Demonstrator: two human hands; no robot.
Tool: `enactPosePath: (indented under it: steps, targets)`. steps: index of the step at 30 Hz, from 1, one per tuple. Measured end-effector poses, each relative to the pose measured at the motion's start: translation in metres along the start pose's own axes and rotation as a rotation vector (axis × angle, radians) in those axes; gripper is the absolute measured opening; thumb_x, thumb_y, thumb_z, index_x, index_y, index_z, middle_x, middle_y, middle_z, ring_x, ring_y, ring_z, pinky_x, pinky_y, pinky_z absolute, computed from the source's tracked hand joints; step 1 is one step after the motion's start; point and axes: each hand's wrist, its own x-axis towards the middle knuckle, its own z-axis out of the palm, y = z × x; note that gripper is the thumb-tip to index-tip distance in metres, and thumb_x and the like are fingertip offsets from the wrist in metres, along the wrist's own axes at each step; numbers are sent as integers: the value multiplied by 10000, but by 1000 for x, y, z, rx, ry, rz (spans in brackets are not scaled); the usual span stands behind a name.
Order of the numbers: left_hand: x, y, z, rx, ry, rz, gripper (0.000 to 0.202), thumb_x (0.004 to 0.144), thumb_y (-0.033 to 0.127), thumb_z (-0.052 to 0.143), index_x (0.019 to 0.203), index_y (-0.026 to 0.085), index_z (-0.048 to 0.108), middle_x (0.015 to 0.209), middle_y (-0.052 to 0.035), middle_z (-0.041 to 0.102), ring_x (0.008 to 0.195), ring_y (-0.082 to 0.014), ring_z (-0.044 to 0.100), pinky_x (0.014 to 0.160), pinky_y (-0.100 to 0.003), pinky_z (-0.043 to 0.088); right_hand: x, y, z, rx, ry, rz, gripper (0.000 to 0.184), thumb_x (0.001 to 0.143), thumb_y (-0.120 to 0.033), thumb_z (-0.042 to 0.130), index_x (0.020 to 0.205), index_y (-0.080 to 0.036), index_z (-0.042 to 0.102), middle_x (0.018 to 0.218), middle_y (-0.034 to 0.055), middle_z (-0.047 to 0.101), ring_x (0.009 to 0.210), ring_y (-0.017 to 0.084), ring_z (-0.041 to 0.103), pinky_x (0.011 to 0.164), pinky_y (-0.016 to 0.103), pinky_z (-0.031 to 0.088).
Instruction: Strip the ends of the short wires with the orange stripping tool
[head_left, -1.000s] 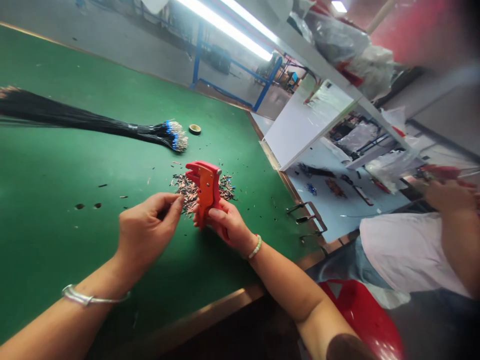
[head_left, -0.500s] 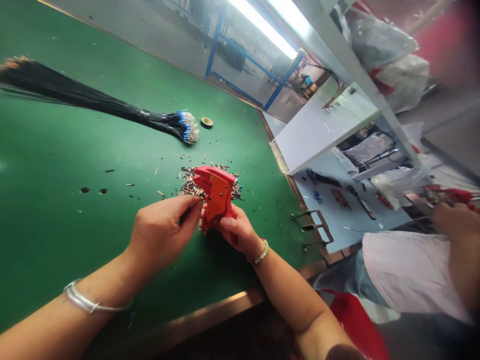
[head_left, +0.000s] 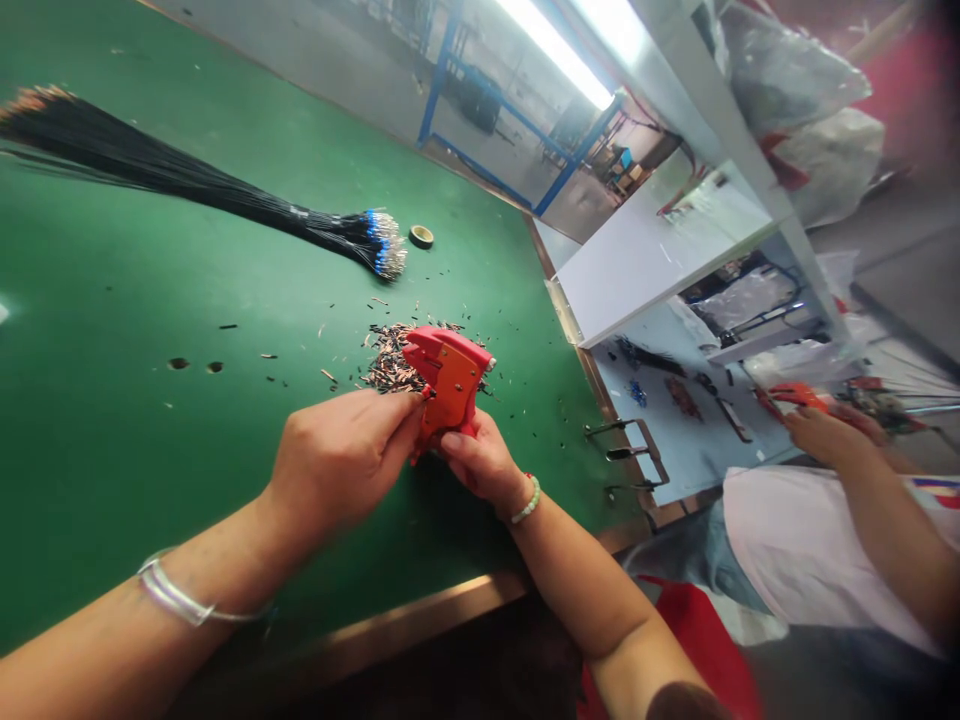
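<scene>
A red and orange wire stripper point(head_left: 456, 378) stands upright over the green table, its jaws toward the left. My right hand point(head_left: 484, 460) is wrapped around its handles. My left hand point(head_left: 352, 450) pinches with thumb and forefinger right beside the stripper's left edge. Whatever lies in that pinch is hidden or too small to name. Behind the tool spreads a pile of short black and copper-coloured scraps point(head_left: 391, 362). Farther back on the left lies a long bundle of black wires point(head_left: 225, 190), with blue sleeves and silvery tips at its right end.
A roll of tape point(head_left: 421, 237) lies by the bundle's tip. The green tabletop point(head_left: 187, 450) has two small holes at left. At right, a white panel point(head_left: 652, 260) stands by a bluish table point(head_left: 697, 440), where a co-worker's hands point(head_left: 825, 430) hold a red-orange tool.
The view has shifted slightly. My left hand stays pinched beside the stripper, which my right hand still grips. The co-worker's hands have moved left, and a red-orange tool now shows there.
</scene>
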Motion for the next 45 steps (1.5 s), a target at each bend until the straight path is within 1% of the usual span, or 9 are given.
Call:
enactPosePath:
  steps: [5,12,20,28,31,34,38,41,45]
  targets:
    - [0,-1,1,1,-3,6,284,1036,245,563,835,189,755,733,-30,761,592,-164,667,559,-307,439,-2,4,1,-53,16,-45,462,834,-603,805,1027,-209,658,924,68,709,758,208,678,707,394,602]
    - [-2,-2,4,18,18,0,268,1049,258,552,889,181,753,742,-28,763,601,-162,672,581,-298,446,-5,7,9,-93,83,-142,383,897,-528,791,1032,-204,637,787,-6,669,599,122,627,596,285,549]
    - [-2,-4,6,-9,15,-6,247,1037,239,567,908,148,756,787,-54,786,641,-187,720,597,-308,479,-8,6,18,-111,167,-103,417,913,-581,750,984,-202,589,682,-49,612,445,83,530,419,224,453]
    - [-6,-6,13,-23,-2,-48,275,1049,260,530,970,162,774,824,-54,807,659,-192,741,606,-299,502,-6,7,21,-43,201,-47,437,895,-591,764,936,-217,543,615,-91,510,386,65,427,343,204,373]
    - [-6,-11,14,-35,-11,-93,266,1043,282,548,995,164,782,876,-63,820,707,-211,756,647,-314,531,-2,2,13,14,180,-48,474,884,-596,768,1080,-208,580,694,-65,556,457,93,510,405,237,445]
    - [-3,-18,11,-68,-36,-182,260,1032,305,561,1067,168,779,984,-79,826,830,-241,771,742,-345,563,1,-12,0,74,124,-58,538,878,-573,776,1222,-208,581,855,-1,640,665,151,648,612,313,571]
    - [5,-24,3,-190,-81,-277,289,1037,327,532,1128,191,770,1022,-74,786,898,-220,735,817,-353,561,-1,-28,-15,161,-20,27,430,848,-412,821,1165,-181,643,1018,63,677,919,208,696,873,399,599]
    - [10,-26,-3,-270,-87,-323,264,1025,354,570,1108,220,782,916,-30,715,778,-162,665,736,-306,529,-6,-32,-18,230,-134,122,324,830,-303,818,1079,-155,672,955,51,671,886,215,708,860,416,613]
    - [13,-24,-9,-344,-88,-387,216,1004,351,607,1064,235,779,842,3,681,675,-127,584,650,-279,482,-10,-29,-14,290,-198,208,359,878,-366,792,1123,-132,673,857,31,652,792,192,693,795,416,638]
